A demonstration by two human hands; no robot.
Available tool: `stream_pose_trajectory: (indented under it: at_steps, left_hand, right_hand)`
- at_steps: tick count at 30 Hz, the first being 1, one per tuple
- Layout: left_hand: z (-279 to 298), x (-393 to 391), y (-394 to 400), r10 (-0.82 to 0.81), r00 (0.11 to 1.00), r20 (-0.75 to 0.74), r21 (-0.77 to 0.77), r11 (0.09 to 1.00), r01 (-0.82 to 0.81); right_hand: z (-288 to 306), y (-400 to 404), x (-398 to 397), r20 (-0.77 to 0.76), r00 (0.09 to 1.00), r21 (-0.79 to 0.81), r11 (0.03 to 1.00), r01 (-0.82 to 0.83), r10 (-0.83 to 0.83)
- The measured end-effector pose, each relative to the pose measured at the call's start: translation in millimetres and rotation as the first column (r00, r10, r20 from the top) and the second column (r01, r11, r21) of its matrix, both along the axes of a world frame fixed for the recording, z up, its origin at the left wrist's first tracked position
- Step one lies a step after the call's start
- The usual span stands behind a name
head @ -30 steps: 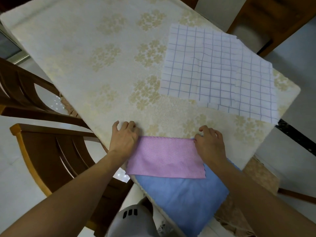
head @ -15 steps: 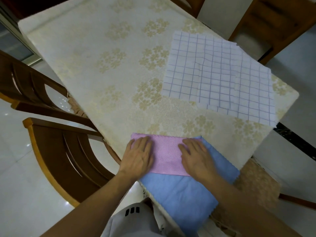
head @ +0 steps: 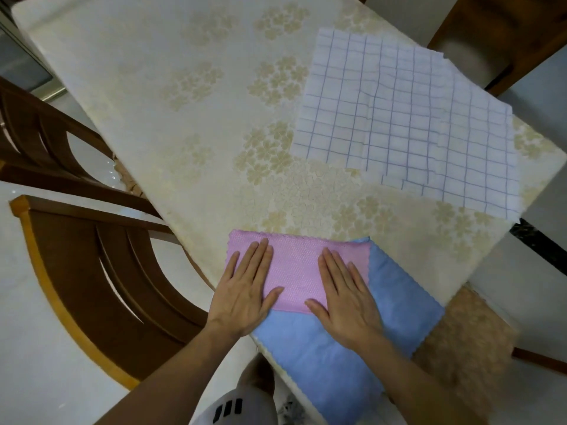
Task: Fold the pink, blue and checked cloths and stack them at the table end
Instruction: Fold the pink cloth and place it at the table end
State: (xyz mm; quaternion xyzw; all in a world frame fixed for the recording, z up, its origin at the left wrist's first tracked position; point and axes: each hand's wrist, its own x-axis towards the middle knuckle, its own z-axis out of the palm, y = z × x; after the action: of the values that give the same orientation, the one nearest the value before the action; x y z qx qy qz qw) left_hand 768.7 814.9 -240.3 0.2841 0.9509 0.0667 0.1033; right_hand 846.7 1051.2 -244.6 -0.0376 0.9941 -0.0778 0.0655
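I've got both palms flat on the pink cloth (head: 296,271), fingers straight, gripping nothing: left hand (head: 245,289) on its left end, right hand (head: 345,297) on its right end w/ the heel over the blue cloth (head: 395,305). Pink lies folded on top of blue at the near corner of the table (head: 159,96); blue overhangs the near edge. Checked cloth (head: 408,124) is spread flat by the table's right edge, well apart. Wooden chair (head: 101,289) left of the table.
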Motion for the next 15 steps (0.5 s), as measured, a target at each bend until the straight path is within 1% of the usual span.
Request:
stream_pose_trajectory:
  at_steps: [3,8,10,13,15]
  left_hand:
    - [-1.8,-0.5,-3.2,-0.009,1.0,0.008,-0.03,0.999,0.009]
    - [2.1,-1.5,-2.3,0.004,0.999,0.054,-0.052,0.999,-0.001]
    - [9.7,-1.0,2.5,0.018,0.998,0.054,-0.029,0.999,-0.017]
    - [18.9,-9.4,15.5,0.0,1.0,0.012,0.052,0.999,-0.001]
    - [19.2,-21.4,20.6,-0.006,1.0,0.013,0.051,0.999,0.006]
  right_hand:
    - [-0.8,0.8,0.4,0.003,1.0,0.005,1.0,0.011,-0.011]
    - [9.4,-1.8,-1.0,0.052,0.999,0.028,1.0,0.012,-0.014]
    - [15.1,-3.1,-3.7,0.049,0.999,0.033,0.999,0.012,-0.014]
    - [26.5,-7.6,-18.6,-0.001,0.999,0.04,0.998,0.049,-0.049]
    - [29.6,-8.6,-32.2,0.006,0.997,0.041,0.996,0.082,-0.082]
